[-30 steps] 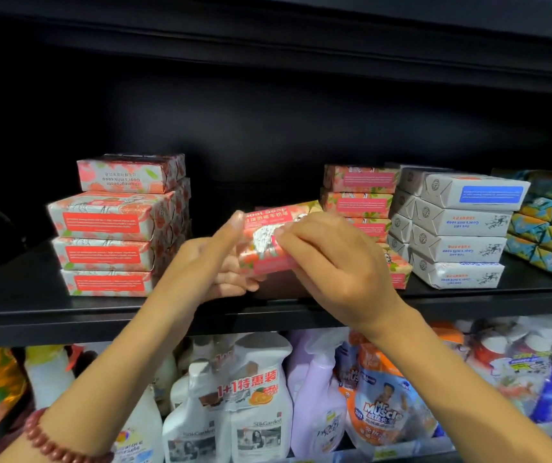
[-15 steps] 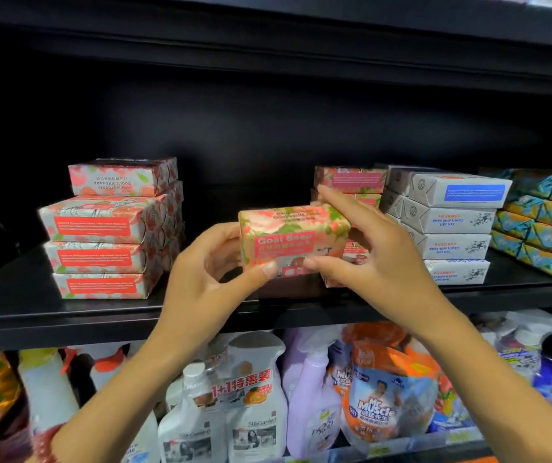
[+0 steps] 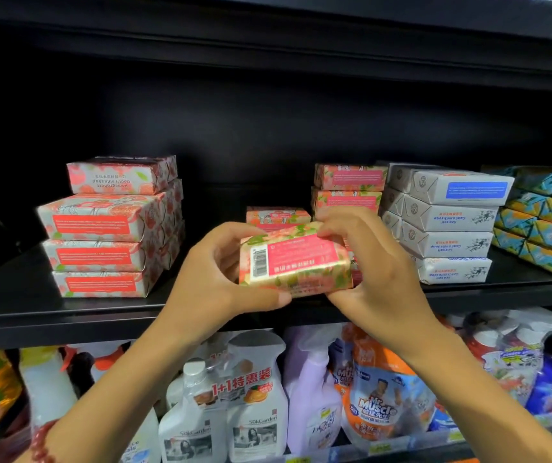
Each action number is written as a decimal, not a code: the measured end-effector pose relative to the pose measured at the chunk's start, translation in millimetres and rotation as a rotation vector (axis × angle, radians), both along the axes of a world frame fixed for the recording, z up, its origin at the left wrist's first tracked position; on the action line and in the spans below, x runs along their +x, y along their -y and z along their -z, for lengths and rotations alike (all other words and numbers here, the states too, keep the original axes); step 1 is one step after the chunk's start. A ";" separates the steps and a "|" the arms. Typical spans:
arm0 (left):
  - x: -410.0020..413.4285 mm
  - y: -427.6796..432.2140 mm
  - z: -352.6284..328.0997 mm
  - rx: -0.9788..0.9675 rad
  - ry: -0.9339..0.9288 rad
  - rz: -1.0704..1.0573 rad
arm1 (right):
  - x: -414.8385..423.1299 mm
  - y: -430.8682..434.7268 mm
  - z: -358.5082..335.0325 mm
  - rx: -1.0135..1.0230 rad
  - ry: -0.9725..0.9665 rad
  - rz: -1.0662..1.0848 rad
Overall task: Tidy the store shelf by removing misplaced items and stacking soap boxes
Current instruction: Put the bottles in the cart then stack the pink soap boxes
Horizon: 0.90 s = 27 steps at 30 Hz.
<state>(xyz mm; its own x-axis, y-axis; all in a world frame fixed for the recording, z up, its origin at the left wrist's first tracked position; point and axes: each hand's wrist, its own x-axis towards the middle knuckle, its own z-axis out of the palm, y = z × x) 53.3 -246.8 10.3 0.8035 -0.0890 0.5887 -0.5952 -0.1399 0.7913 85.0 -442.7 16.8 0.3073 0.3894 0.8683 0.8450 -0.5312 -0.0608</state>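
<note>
A: What do our grips have?

B: Both are on 1 pink floral soap box [image 3: 296, 262]. Our left grip [image 3: 214, 282] curls round its left end, thumb along the lower edge. Our right grip [image 3: 378, 279] pinches the right end, fingers over the top corner.

A: Where do we hold it?

B: In the air over the front edge of the black shelf [image 3: 67, 315], about midway along it. It is tilted, with the barcode face toward us.

A: And just behind it?

B: A single matching box [image 3: 278, 215] lies on the shelf, partly hidden. Right of that we see a pink stack [image 3: 348, 182] further back, with only 2 boxes showing above our right grip.

A: Toward the shelf's ends?

B: Toward the left end stands a stack of pink boxes [image 3: 100, 228], 4 layers high. Toward the right end are white boxes [image 3: 451, 228], 4 high, touching the pink stack, then blue-and-orange boxes [image 3: 548, 222] at the edge of view.

A: Below?

B: Spray bottles [image 3: 254, 412] and an orange refill pouch [image 3: 378, 406] fill the lower shelf. A red bead bracelet [image 3: 42, 442] sits on our left wrist.
</note>
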 end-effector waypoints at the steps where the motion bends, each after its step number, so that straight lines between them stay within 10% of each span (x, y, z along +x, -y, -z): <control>1: 0.0 -0.8 0.7 0.025 0.030 -0.026 | -0.1 1.6 -1.3 -0.038 -0.071 0.002; 7: -0.8 0.4 5.3 0.122 0.246 -0.116 | -8.0 8.8 -9.4 -0.048 -0.530 -0.072; 13: 6.9 1.3 14.4 0.286 0.391 -0.222 | -6.8 3.6 -17.9 -0.057 -0.455 0.062; 20: 3.4 -0.6 9.9 0.002 -0.079 0.014 | -2.0 1.7 3.9 0.014 0.036 0.034; 27: 3.4 -1.5 14.6 0.064 0.024 -0.022 | 1.9 3.2 11.9 -0.045 0.141 0.039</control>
<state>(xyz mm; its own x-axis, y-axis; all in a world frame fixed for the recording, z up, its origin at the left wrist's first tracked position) 56.7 -245.3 -4.3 0.7913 -0.1097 0.6015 -0.6103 -0.2027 0.7658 86.9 -445.9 4.9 0.1992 0.4193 0.8857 0.8221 -0.5634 0.0818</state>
